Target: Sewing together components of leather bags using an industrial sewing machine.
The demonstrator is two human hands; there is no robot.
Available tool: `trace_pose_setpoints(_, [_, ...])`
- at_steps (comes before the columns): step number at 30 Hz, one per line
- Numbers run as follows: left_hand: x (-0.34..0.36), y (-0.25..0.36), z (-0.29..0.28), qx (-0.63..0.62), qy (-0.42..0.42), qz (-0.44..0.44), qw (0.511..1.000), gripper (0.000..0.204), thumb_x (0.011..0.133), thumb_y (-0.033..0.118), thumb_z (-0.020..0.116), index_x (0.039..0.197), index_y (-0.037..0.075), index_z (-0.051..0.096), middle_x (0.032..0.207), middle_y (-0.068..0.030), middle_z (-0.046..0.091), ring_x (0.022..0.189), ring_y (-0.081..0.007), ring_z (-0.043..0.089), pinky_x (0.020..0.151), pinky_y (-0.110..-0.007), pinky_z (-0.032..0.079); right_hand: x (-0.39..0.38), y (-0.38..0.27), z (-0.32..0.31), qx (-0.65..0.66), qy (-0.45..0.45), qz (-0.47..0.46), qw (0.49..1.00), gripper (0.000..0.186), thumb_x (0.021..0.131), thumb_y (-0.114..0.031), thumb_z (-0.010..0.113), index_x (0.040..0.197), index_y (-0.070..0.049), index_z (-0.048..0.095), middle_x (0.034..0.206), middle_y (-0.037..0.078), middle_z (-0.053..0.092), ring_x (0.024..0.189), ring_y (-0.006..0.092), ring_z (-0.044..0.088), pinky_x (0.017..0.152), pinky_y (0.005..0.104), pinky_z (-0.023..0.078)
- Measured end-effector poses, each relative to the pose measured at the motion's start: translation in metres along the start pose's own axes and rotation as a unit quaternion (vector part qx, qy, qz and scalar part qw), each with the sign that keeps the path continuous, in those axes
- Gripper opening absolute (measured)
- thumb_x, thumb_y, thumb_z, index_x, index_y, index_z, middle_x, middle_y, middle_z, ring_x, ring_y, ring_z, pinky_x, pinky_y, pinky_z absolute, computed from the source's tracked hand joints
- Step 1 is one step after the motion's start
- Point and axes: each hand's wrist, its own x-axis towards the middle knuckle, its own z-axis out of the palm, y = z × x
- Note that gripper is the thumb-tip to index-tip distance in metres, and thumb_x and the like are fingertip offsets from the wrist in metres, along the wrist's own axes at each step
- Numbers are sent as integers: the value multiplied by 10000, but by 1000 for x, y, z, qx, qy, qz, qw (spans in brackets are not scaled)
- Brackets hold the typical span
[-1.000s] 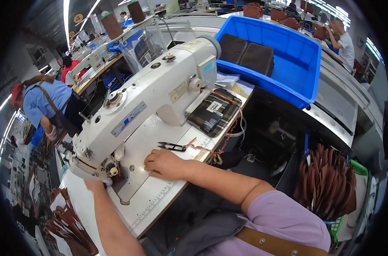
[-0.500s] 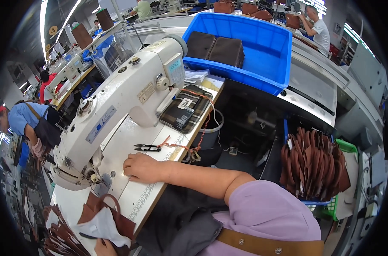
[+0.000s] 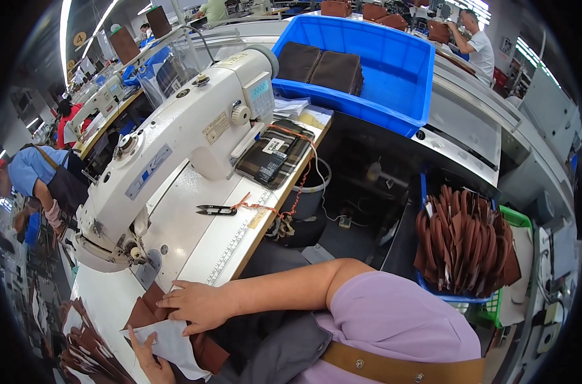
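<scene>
At the lower left, a brown leather piece with white lining [image 3: 173, 345] lies at the front edge of the white sewing table [image 3: 198, 246]. My left hand [image 3: 153, 361] is closed on its near left edge, thumb and fingers against the lining. My right hand [image 3: 198, 306] rests on top of the same piece, its fingers stretched out and spread across the brown part. Just beyond is the sewing machine [image 3: 169, 137], its needle area close to the far edge of the piece. Thread snips [image 3: 216, 210] lie on the table, with orange cord beside their handle.
Stacked brown pieces [image 3: 89, 342] sit left of my left hand. A plaid pouch [image 3: 275, 153] lies by the machine. Behind stands a blue bin [image 3: 393, 70] with dark flat pieces [image 3: 336, 69]. More brown pieces [image 3: 467, 240] fill a crate at right. Other people work farther off.
My right hand has moved from the table beside the needle area down to the brown leather piece. The piece has turned and its loop no longer shows. My left hand has come further into view.
</scene>
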Motion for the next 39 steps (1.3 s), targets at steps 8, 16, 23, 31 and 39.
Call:
trace_pose_setpoints(8, [39, -10, 10, -97, 28, -17, 995, 687, 669, -94, 405, 1342, 9, 497, 1420, -226, 451, 1328, -397, 391, 1125, -453, 249, 1, 2, -6, 22, -33, 12, 999, 531, 882, -453, 645, 1217, -42, 667, 1506, 197, 436, 1406, 300, 404, 1179, 526, 236])
trace_pose_setpoints(16, [51, -22, 2, -17, -70, 6, 997, 654, 569, -123, 410, 1202, -29, 544, 1224, -220, 540, 1165, -392, 507, 1047, -445, 373, -2, 4, -6, 31, -13, 14, 999, 505, 882, -437, 650, 1204, -48, 672, 1488, 190, 454, 1397, 295, 411, 1175, 520, 241])
trace_pose_setpoints(23, [43, -18, -2, 12, 29, 29, 999, 341, 578, -83, 467, 916, -41, 481, 888, -186, 445, 895, -400, 474, 846, -437, 396, -1, 2, -3, 29, -2, 15, 999, 487, 889, -430, 645, 1202, -57, 673, 1488, 185, 457, 1395, 289, 415, 1175, 522, 237])
trace_pose_setpoints(31, [50, 49, -37, 197, 186, 217, 938, 240, 766, -43, 613, 961, 77, 683, 993, -172, 599, 935, -347, 609, 861, -490, 518, -3, 6, 0, 47, 32, -2, 998, 490, 861, -422, 655, 1187, -57, 682, 1439, 184, 503, 1385, 306, 431, 1178, 581, 220])
trace_pose_setpoints(39, [46, 47, 42, -297, 86, 11, 951, 569, 754, -96, 525, 1316, -7, 525, 1152, -96, 591, 1111, -260, 548, 985, -360, 414, -7, 7, -8, 3, -40, -21, 999, 442, 751, -312, 661, 1133, -96, 717, 1353, 150, 556, 1366, 301, 453, 1164, 653, 189])
